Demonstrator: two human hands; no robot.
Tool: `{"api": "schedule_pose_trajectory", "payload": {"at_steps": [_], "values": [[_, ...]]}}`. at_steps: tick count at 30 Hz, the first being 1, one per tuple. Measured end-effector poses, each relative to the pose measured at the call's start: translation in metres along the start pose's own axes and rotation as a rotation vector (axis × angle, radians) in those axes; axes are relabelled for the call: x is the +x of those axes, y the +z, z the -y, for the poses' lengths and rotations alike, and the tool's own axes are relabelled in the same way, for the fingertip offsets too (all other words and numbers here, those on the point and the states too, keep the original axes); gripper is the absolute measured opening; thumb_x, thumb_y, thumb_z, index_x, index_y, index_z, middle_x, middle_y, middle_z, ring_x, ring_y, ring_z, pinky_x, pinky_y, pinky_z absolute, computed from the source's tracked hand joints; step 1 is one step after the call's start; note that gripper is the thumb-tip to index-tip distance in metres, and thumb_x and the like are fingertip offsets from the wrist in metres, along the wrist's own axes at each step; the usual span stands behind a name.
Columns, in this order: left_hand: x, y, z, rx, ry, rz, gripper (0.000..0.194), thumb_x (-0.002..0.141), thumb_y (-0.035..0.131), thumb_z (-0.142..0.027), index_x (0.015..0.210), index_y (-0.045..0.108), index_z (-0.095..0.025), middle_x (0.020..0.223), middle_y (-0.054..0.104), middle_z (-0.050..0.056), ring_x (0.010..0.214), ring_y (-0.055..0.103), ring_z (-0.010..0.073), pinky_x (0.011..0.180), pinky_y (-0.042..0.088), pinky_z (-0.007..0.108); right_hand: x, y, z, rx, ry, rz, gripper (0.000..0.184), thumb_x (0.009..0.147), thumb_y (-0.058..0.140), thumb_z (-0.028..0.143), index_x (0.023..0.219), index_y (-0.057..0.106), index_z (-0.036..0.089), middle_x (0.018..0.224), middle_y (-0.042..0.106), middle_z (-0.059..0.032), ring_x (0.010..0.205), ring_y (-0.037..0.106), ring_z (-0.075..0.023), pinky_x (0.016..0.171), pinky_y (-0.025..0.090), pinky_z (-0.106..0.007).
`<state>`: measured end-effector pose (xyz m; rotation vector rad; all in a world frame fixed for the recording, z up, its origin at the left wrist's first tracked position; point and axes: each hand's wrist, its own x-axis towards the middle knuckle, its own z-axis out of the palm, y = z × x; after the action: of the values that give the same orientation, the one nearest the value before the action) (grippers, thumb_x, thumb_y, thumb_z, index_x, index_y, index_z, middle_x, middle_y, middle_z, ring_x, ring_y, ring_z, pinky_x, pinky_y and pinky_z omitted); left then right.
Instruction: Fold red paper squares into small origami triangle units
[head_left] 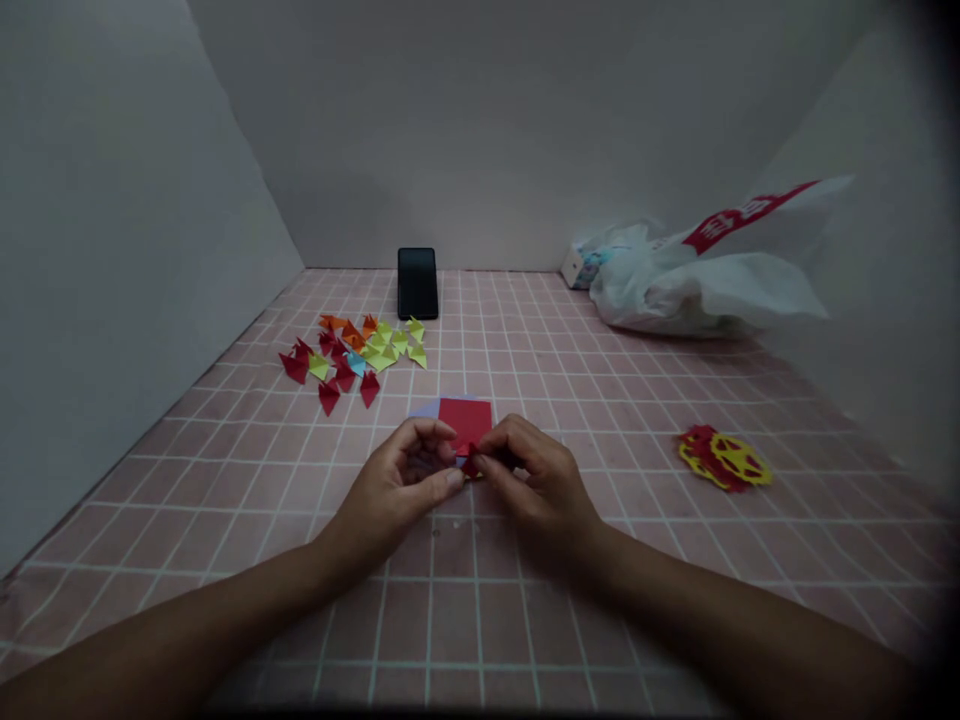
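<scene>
A small red folded paper (470, 463) is pinched between my two hands, near the middle of the table. My left hand (409, 475) has its fingers curled, with thumb and fingertips at the paper's left side. From the right, my right hand (541, 485) grips the same piece between thumb and index finger. The fingers cover part of it, so its exact shape is hard to make out. Just behind lies a flat red paper square (465, 420), on top of lavender paper (427, 409) that shows at its edges.
Several small folded paper birds (352, 362) in red, orange, yellow and blue lie at the left. A black phone (417, 284) leans at the back. White plastic bag (675, 290) and patterned box (581, 265) sit back right. Red and yellow paper cutouts (739, 460) lie at right.
</scene>
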<state>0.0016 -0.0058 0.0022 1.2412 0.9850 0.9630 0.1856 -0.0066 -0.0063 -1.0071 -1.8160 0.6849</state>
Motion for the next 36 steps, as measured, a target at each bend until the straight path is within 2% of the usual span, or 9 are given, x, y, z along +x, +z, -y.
{"api": "schedule_pose_trajectory", "payload": {"at_steps": [5,12,18,21,23,27,31,36], "values": [[0.000,0.002,0.004,0.022,0.006,0.021,0.039,0.075,0.072,-0.020,0.111,0.057,-0.022,0.102,0.063,0.004,0.098,0.063,0.0186,0.086,0.053,0.034,0.000,0.002,0.000,0.001,-0.044,-0.017,0.014,0.088,0.058,0.008,0.083,0.058,0.021,0.081,0.062,-0.0016,0.074,0.057,-0.0161,0.067,0.043,-0.030],[0.000,0.004,0.004,0.047,0.074,0.031,0.016,0.077,0.069,-0.019,0.092,0.066,-0.019,0.090,0.066,0.002,0.085,0.062,0.0142,0.080,0.051,0.028,-0.002,0.006,0.002,0.008,-0.062,-0.005,0.014,0.089,0.058,0.008,0.084,0.059,0.021,0.081,0.060,-0.0017,0.075,0.057,-0.0161,0.067,0.043,-0.030],[-0.001,0.004,0.002,0.107,0.044,0.006,0.012,0.077,0.066,-0.022,0.088,0.065,-0.017,0.082,0.067,0.002,0.075,0.062,0.0145,0.070,0.052,0.028,-0.003,0.005,0.002,0.050,-0.107,0.018,0.015,0.089,0.058,0.007,0.084,0.059,0.021,0.079,0.058,-0.0014,0.077,0.055,-0.0162,0.067,0.042,-0.029],[0.001,0.002,0.000,0.120,0.049,-0.004,0.012,0.077,0.065,-0.023,0.087,0.065,-0.017,0.078,0.067,0.002,0.072,0.063,0.0148,0.069,0.053,0.029,-0.003,0.004,0.000,0.048,-0.084,0.039,0.014,0.090,0.056,0.008,0.086,0.061,0.020,0.081,0.059,-0.0021,0.078,0.056,-0.0164,0.069,0.043,-0.029],[0.007,-0.004,-0.003,0.099,0.044,-0.036,0.013,0.076,0.067,-0.024,0.086,0.064,-0.016,0.078,0.068,0.002,0.071,0.064,0.0148,0.069,0.053,0.029,-0.003,0.003,-0.002,0.042,-0.052,0.035,0.012,0.091,0.055,0.011,0.090,0.062,0.020,0.083,0.060,-0.0027,0.078,0.056,-0.0166,0.070,0.043,-0.030],[0.025,-0.025,-0.006,0.148,0.083,-0.183,0.017,0.074,0.070,-0.027,0.085,0.063,-0.017,0.079,0.067,0.001,0.072,0.064,0.0145,0.067,0.053,0.027,-0.003,0.002,-0.003,0.020,-0.007,0.012,0.007,0.093,0.055,0.017,0.092,0.061,0.019,0.082,0.059,-0.0023,0.074,0.055,-0.0160,0.067,0.042,-0.030],[0.042,-0.048,0.000,0.451,0.155,-0.237,0.008,0.079,0.062,-0.024,0.083,0.062,-0.017,0.082,0.070,0.003,0.074,0.066,0.0166,0.069,0.054,0.029,-0.003,0.001,-0.002,0.020,0.008,0.016,0.008,0.093,0.054,0.017,0.091,0.062,0.019,0.082,0.059,-0.0022,0.074,0.055,-0.0155,0.066,0.042,-0.029],[0.050,-0.058,0.011,0.702,0.171,-0.250,0.008,0.075,0.062,-0.013,0.078,0.069,-0.017,0.086,0.069,0.006,0.081,0.065,0.0203,0.075,0.051,0.033,-0.004,0.001,-0.002,0.009,0.013,0.007,0.010,0.094,0.053,0.018,0.089,0.061,0.019,0.081,0.059,-0.0023,0.074,0.055,-0.0158,0.066,0.041,-0.029]]}}
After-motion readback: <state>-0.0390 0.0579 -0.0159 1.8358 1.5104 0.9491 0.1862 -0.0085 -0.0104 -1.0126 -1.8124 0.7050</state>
